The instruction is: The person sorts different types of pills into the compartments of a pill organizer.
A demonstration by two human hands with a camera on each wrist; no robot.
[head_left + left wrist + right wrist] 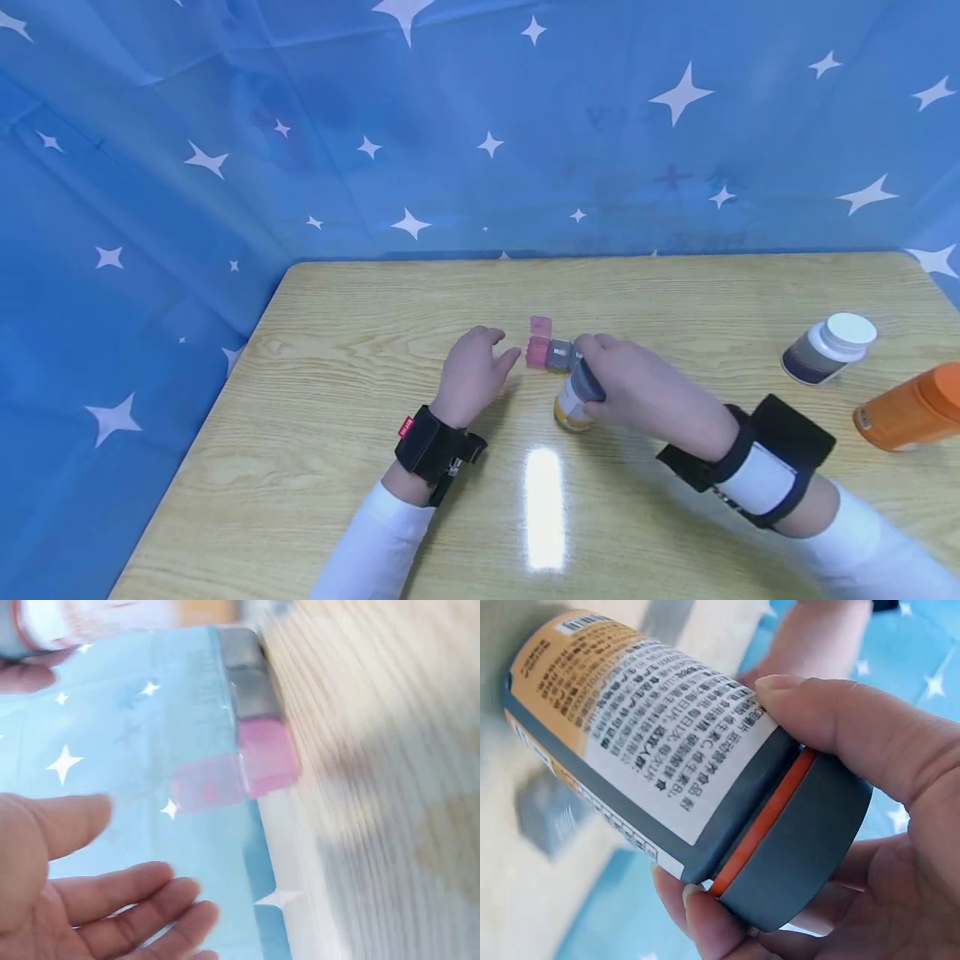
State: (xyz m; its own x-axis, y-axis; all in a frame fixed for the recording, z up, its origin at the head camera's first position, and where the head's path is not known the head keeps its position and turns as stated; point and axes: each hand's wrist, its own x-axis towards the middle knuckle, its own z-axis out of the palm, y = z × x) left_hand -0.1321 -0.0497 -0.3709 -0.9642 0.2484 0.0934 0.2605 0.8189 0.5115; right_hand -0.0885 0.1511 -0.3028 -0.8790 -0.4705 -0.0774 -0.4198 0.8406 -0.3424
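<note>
My right hand (pixel 641 392) grips a supplement bottle (pixel 667 727) around its dark grey cap (pixel 799 836), thumb on one side and fingers on the other. An orange ring shows under the cap, and the label is white and orange with printed text. Just beyond the bottle lies a small pill organizer (pixel 558 355), partly hidden by my right hand. Its pink compartment (pixel 268 756) has the lid (pixel 210 782) flipped up; the visible grey compartments beside it have their lids down. My left hand (pixel 474 375) is held left of the organizer, fingers relaxed, holding nothing.
At the right of the wooden table (pixel 360 333) stand a white-capped bottle (pixel 828 348) and, nearer me, an orange bottle (pixel 911 408). A blue cloth (pixel 465 108) with white stars hangs behind the table and along its left side.
</note>
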